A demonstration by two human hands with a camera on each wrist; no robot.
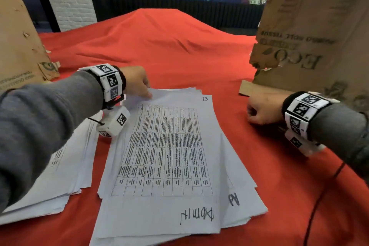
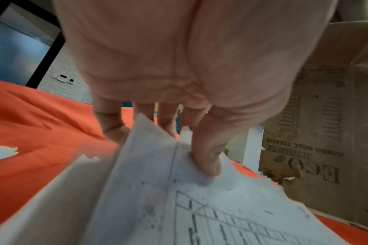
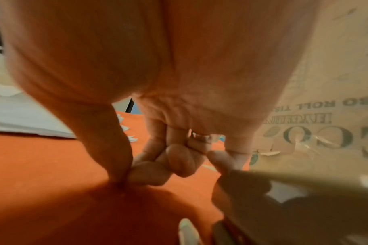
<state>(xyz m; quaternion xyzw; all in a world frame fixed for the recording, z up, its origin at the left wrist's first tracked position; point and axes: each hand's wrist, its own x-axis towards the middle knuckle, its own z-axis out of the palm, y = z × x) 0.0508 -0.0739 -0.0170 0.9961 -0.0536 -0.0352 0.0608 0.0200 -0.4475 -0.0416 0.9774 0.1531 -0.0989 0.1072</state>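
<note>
A stack of white papers [image 1: 239, 177] lies on the red cloth [image 1: 169, 50] in front of me. Its top sheet [image 1: 165, 146] carries a printed table, a "13" in one corner and handwriting near me. My left hand [image 1: 147, 92] pinches the far left corner of that sheet; in the left wrist view the thumb [image 2: 208, 159] presses on the lifted, curling sheet [image 2: 158, 165] with the fingers behind it. My right hand [image 1: 250, 114] rests on the cloth to the right of the stack. Its fingers [image 3: 179, 162] are curled in, thumb against forefinger, holding nothing.
A second stack of papers [image 1: 60, 175] lies at the left under my left forearm. Tall cardboard boxes stand at the left [image 1: 18, 36] and at the right [image 1: 309, 36], close behind my right hand. A black cable [image 1: 319, 195] runs over the cloth near my right arm.
</note>
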